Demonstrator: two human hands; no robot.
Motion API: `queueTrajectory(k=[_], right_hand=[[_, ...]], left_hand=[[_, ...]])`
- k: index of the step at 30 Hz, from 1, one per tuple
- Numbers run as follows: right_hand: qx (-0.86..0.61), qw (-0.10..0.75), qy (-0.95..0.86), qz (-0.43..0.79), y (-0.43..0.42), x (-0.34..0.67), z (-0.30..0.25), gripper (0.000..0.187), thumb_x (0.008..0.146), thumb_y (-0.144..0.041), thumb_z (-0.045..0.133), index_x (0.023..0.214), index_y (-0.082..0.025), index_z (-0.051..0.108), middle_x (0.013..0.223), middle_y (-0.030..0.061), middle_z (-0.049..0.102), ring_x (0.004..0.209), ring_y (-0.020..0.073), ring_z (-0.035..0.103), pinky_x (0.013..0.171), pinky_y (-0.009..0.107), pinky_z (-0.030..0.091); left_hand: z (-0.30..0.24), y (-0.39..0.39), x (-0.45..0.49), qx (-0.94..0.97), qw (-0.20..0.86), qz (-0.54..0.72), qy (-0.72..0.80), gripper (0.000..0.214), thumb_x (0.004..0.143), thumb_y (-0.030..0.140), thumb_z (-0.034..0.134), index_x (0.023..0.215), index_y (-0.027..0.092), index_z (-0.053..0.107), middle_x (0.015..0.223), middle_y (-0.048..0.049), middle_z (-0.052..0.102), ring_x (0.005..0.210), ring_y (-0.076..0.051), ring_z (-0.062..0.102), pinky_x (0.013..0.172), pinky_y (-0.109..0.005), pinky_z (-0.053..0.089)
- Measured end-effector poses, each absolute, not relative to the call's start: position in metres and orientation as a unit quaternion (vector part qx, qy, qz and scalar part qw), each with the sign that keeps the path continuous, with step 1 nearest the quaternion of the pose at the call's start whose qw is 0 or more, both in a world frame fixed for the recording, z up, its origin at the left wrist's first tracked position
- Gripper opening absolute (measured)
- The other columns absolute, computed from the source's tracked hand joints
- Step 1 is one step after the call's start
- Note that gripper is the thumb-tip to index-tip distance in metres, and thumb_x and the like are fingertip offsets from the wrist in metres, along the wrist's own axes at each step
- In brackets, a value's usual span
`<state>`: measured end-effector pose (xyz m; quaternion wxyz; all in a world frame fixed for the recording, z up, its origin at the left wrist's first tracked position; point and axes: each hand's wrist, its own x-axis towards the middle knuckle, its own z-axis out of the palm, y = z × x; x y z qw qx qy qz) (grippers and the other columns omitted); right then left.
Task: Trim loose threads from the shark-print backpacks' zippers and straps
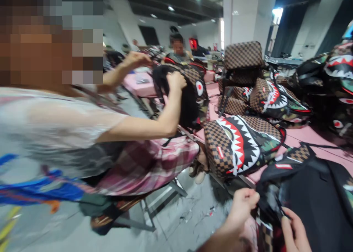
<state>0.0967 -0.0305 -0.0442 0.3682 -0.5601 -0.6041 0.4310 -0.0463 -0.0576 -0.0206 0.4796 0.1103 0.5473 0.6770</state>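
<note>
A black backpack (314,193) with checkered trim lies on its front at the lower right, straps and back panel upward. Beside its left edge is my left hand (242,204), fingers closed in a pinch; whatever they hold is too small to make out. My right hand (296,228) pinches a thin black part of the backpack near its side, with thumb and fingertips pressed together. Just beyond lies a checkered backpack (220,153) with a red-and-white shark-mouth print.
At left a seated co-worker (143,129) handles another black backpack (190,97). Several more shark-print bags (259,94) are heaped on the pink tabletop (311,134). A second person (178,48) sits farther back. Thread scraps lie on the grey floor (190,215).
</note>
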Motion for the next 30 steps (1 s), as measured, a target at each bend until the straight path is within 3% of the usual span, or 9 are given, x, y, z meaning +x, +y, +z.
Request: queueTrajectory(k=[3, 8, 12, 20, 25, 30], right_hand=[[-0.528, 0.330, -0.679, 0.390, -0.034, 0.108, -0.024, 0.038, 0.077, -0.049, 0.052, 0.096, -0.018, 0.062, 0.084, 0.0055, 0.068, 0.072, 0.0182, 0.063, 0.063, 0.023, 0.049], [-0.448, 0.353, -0.770, 0.287, -0.036, 0.105, -0.013, 0.017, 0.084, -0.029, 0.048, 0.089, -0.018, 0.060, 0.079, 0.0036, 0.067, 0.067, 0.0140, 0.063, 0.061, 0.021, 0.048], [-0.394, 0.348, -0.821, 0.223, -0.039, 0.102, -0.015, 0.016, 0.087, -0.023, 0.043, 0.092, -0.018, 0.058, 0.080, 0.0045, 0.066, 0.073, 0.0150, 0.063, 0.064, 0.022, 0.046], [-0.419, 0.290, -0.846, 0.154, -0.042, 0.084, -0.009, 0.019, 0.089, -0.026, 0.040, 0.093, -0.017, 0.057, 0.077, 0.0048, 0.064, 0.075, 0.0186, 0.063, 0.066, 0.025, 0.044], [-0.428, 0.289, -0.836, 0.188, -0.037, 0.081, -0.008, 0.020, 0.089, -0.026, 0.041, 0.086, -0.018, 0.059, 0.074, 0.0036, 0.064, 0.073, 0.0168, 0.062, 0.067, 0.024, 0.043], [-0.438, 0.292, -0.815, 0.243, -0.032, 0.086, -0.010, 0.020, 0.087, -0.032, 0.045, 0.082, -0.020, 0.059, 0.071, 0.0014, 0.065, 0.062, 0.0128, 0.061, 0.057, 0.019, 0.042]], left_hand=[[-0.018, -0.057, -0.049, 0.103, 0.526, 0.668, 0.516, 0.034, 0.054, 0.041, 0.076, 0.065, 0.011, 0.065, 0.065, -0.0037, 0.063, 0.065, -0.014, 0.057, 0.067, -0.025, 0.042], [-0.023, -0.049, -0.056, 0.079, 0.584, 0.669, 0.453, 0.034, 0.053, 0.035, 0.079, 0.072, 0.009, 0.068, 0.076, -0.0081, 0.068, 0.076, -0.016, 0.061, 0.081, -0.028, 0.044], [-0.019, -0.051, -0.058, 0.069, 0.587, 0.671, 0.448, 0.032, 0.053, 0.031, 0.079, 0.072, 0.009, 0.068, 0.075, -0.0074, 0.068, 0.073, -0.015, 0.061, 0.078, -0.028, 0.047], [-0.016, -0.053, -0.055, 0.065, 0.560, 0.676, 0.475, 0.031, 0.052, 0.032, 0.080, 0.069, 0.011, 0.067, 0.074, -0.0054, 0.067, 0.072, -0.012, 0.059, 0.073, -0.022, 0.046], [-0.015, -0.055, -0.052, 0.071, 0.562, 0.676, 0.472, 0.031, 0.054, 0.034, 0.078, 0.071, 0.011, 0.067, 0.073, -0.0053, 0.066, 0.070, -0.013, 0.058, 0.071, -0.024, 0.046], [-0.022, -0.053, -0.050, 0.094, 0.558, 0.671, 0.479, 0.028, 0.058, 0.036, 0.075, 0.070, 0.013, 0.066, 0.072, -0.0038, 0.065, 0.069, -0.014, 0.056, 0.068, -0.025, 0.043]])
